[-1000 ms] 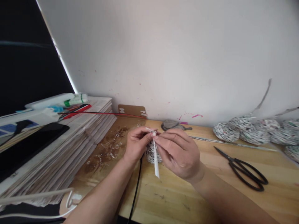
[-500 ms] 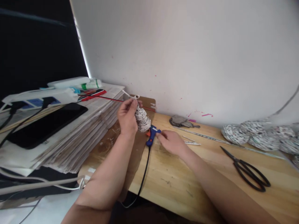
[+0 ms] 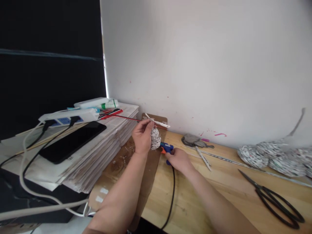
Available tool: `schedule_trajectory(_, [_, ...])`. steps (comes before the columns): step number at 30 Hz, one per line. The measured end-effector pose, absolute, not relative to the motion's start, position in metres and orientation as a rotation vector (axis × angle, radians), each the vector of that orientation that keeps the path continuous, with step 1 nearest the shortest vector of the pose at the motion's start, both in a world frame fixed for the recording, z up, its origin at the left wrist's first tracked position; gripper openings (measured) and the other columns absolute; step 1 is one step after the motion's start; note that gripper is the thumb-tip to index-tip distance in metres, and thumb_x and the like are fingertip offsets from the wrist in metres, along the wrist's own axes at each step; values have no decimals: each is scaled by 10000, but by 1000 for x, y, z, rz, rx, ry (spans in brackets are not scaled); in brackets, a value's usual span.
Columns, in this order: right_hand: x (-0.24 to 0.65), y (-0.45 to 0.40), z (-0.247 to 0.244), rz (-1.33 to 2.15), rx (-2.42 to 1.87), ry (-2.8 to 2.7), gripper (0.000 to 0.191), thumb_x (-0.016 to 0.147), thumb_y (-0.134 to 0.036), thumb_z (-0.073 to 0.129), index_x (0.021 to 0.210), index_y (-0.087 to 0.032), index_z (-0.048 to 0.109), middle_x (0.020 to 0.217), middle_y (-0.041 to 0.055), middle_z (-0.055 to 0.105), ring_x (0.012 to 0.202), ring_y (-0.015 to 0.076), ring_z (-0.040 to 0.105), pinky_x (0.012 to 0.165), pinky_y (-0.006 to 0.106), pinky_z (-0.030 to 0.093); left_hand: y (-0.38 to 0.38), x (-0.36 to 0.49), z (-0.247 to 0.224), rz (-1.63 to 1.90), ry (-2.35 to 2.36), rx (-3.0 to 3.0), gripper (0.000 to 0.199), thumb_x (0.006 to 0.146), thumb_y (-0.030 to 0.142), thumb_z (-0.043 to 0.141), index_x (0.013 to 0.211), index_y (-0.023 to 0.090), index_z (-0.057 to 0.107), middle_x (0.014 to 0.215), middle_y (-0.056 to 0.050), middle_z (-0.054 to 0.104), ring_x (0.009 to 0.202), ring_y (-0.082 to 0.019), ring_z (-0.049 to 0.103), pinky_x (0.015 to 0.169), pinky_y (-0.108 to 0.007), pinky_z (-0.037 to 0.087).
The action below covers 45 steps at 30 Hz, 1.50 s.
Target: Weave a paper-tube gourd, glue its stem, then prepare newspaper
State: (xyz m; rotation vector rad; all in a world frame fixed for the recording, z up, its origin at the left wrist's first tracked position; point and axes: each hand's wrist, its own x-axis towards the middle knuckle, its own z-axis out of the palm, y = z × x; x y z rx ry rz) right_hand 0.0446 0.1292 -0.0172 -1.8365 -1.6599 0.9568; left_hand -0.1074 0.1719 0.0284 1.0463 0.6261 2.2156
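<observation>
My left hand (image 3: 143, 136) pinches the top of a small woven paper piece (image 3: 155, 139), whose white strip ends stick out above the fingers. Right beside it, my right hand (image 3: 179, 159) is closed on a blue glue gun (image 3: 168, 147) with an orange trigger. The gun's nozzle end points left at the woven piece; whether they touch is hidden. From the gun's handle a black cord (image 3: 173, 188) runs down over the table edge.
Stacked paper (image 3: 97, 162) at left bears a black phone (image 3: 73, 141) and a power strip (image 3: 70, 117). Black scissors (image 3: 273, 198) lie at right, below woven paper balls (image 3: 253, 156). A grey cloth (image 3: 192, 140) and thin paper rods (image 3: 229, 159) lie near the wall.
The view has shifted left. My right hand has taken fuller hold of the glue gun and turned it toward the woven piece. The woven piece has turned in my left hand.
</observation>
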Motion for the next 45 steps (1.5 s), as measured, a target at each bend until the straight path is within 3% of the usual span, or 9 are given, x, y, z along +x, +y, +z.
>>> schedule_trajectory(3, [57,122,-11,1244,-1663,-1469,186,845,-393,524,810,-212,539,715,72,691,632,218,706,526,295,494,171,-109,28,2203,604,1075,223,731,350,851,864,191,770,778,-22,776,632,-110,687,651,-227,551])
schedule_trajectory(5, [69,113,-2,1345,-1532,-1368,200,861,-415,505,911,-221,504,765,34,669,653,179,699,525,264,495,170,-109,28,2166,589,1082,242,724,367,856,860,189,765,784,-29,779,636,-117,690,656,-239,558])
schedule_trajectory(10, [107,78,31,1445,-1113,-1086,379,766,-460,747,959,-229,517,821,-10,628,639,110,606,425,171,339,167,-105,28,2000,541,1074,265,677,382,883,812,198,747,783,-25,782,651,-138,709,665,-264,572])
schedule_trajectory(13, [119,53,45,1462,-1010,-1000,396,814,-514,747,1023,-218,587,706,-23,607,530,79,496,407,163,273,161,-98,27,1833,511,1102,254,652,360,897,769,199,741,741,-16,767,620,-149,706,607,-257,564])
schedule_trajectory(16, [122,34,49,1377,-1024,-1095,403,878,-568,671,1069,-214,637,633,-27,585,514,90,507,418,172,301,154,-88,23,1672,516,1184,246,664,364,894,773,193,756,739,-32,766,622,-166,711,598,-273,572])
schedule_trajectory(21, [126,19,44,980,-1196,-1410,362,904,-488,648,700,-190,662,584,13,632,538,134,607,533,245,510,144,-75,18,1574,541,1304,199,704,358,874,775,198,778,746,-45,771,666,-175,722,633,-278,578])
schedule_trajectory(29, [129,20,41,344,-1342,-1597,182,902,-370,622,889,-230,738,556,-34,649,479,139,605,459,231,474,143,-71,15,1581,607,1385,187,690,365,884,761,215,797,760,-45,782,707,-165,718,694,-277,579])
schedule_trajectory(40, [127,19,40,221,-1396,-1599,174,885,-378,640,897,-259,766,710,1,754,611,190,696,597,295,585,140,-72,15,1550,630,1390,134,698,293,875,781,213,808,784,-54,788,726,-167,725,683,-264,583])
schedule_trajectory(45, [127,19,40,215,-1389,-1615,180,883,-383,638,874,-258,767,687,2,747,597,192,694,572,284,576,141,-72,15,1547,613,1398,144,687,317,881,772,224,810,777,-54,788,712,-171,723,679,-275,586])
